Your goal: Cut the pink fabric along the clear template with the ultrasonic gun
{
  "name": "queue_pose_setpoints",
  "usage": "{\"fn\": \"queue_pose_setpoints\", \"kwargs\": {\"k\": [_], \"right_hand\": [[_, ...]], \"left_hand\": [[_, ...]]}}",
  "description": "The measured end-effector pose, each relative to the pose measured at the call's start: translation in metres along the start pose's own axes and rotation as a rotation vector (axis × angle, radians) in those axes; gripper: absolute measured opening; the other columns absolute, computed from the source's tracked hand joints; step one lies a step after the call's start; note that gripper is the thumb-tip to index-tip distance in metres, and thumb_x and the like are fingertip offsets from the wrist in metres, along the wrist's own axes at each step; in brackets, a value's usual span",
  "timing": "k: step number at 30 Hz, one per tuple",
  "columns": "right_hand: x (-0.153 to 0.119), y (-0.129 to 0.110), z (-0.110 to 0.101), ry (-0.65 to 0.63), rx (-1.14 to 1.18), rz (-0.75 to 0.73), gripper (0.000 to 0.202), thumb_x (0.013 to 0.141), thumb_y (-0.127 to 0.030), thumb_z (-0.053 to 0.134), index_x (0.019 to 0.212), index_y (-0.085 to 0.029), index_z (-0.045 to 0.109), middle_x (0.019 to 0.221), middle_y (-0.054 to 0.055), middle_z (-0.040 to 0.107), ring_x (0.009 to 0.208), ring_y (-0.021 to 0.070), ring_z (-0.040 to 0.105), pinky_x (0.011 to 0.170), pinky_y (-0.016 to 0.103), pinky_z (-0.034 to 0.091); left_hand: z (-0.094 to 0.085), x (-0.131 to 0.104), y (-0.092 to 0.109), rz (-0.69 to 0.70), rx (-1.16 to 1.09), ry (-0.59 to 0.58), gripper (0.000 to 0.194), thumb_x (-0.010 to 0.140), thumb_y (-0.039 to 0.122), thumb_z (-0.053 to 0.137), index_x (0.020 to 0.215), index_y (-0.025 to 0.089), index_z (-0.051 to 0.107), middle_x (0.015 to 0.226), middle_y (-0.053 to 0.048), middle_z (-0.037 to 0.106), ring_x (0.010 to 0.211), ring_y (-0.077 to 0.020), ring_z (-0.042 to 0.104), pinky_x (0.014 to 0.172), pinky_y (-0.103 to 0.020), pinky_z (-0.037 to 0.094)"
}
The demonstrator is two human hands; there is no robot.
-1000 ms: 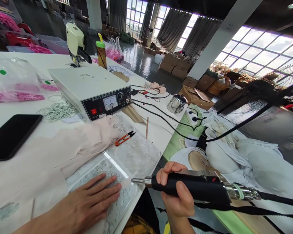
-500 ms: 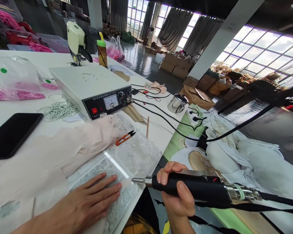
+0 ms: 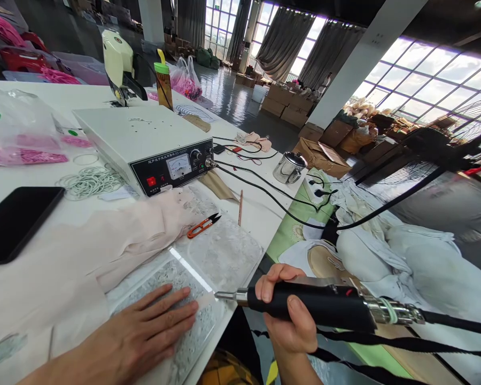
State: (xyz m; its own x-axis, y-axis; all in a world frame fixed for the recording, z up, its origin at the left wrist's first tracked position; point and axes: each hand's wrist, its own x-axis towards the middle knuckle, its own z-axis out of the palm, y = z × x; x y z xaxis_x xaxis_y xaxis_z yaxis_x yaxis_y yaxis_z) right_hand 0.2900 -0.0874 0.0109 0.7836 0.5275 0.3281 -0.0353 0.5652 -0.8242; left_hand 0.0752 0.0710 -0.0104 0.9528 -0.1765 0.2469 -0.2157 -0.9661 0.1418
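Observation:
My left hand [image 3: 140, 331] lies flat with fingers spread on thin pale pink fabric [image 3: 84, 251] over a clear-topped grey marbled board [image 3: 232, 251]. My right hand [image 3: 286, 307] is wrapped round a black handheld tool [image 3: 316, 305] with a metal tip, which points left just beyond my left fingertips, at or very near the fabric's edge. Whether the tip touches is hard to tell. Orange thread snips [image 3: 202, 225] rest on the board. Behind stands a white control box [image 3: 144, 139] with a dial and a red switch, cabled at its front.
A black phone [image 3: 20, 222], pale green elastic loops [image 3: 90, 182] and plastic bags of pink items [image 3: 24, 128] lie at the left. A metal cup [image 3: 289, 168] stands near the table's right edge. A black cable [image 3: 264, 195] crosses that edge. White padded pieces [image 3: 417, 267] are heaped at the right.
The whole view has shifted slightly, with things on the table appearing a little further left. Both hands and the tool keep nearly the same pose.

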Motion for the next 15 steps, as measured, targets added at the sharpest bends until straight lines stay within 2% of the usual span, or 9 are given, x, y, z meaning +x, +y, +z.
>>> {"fn": "queue_pose_setpoints", "kwargs": {"k": [6,15], "right_hand": [[-0.0007,0.0006,-0.0012,0.012,-0.007,-0.001,0.02,0.081,-0.041,0.063,0.092,-0.025,0.065,0.079,0.001,0.053,0.052,0.012,0.044,0.049,0.028,0.038],[0.0008,-0.0012,0.0021,-0.042,-0.009,-0.008,0.016,0.084,-0.039,0.062,0.092,-0.025,0.064,0.08,0.0,0.052,0.053,0.0118,0.046,0.049,0.028,0.042]], "left_hand": [[-0.0008,0.0003,0.0003,0.015,0.025,-0.003,0.055,0.104,0.021,0.048,0.157,0.023,0.033,0.151,0.0,0.051,0.143,-0.0201,0.041,0.121,-0.035,0.028],[0.0015,-0.0023,0.0004,-0.035,-0.103,-0.001,0.059,0.101,0.018,0.056,0.155,0.029,0.036,0.151,0.002,0.05,0.143,-0.0194,0.042,0.122,-0.035,0.029]]}}
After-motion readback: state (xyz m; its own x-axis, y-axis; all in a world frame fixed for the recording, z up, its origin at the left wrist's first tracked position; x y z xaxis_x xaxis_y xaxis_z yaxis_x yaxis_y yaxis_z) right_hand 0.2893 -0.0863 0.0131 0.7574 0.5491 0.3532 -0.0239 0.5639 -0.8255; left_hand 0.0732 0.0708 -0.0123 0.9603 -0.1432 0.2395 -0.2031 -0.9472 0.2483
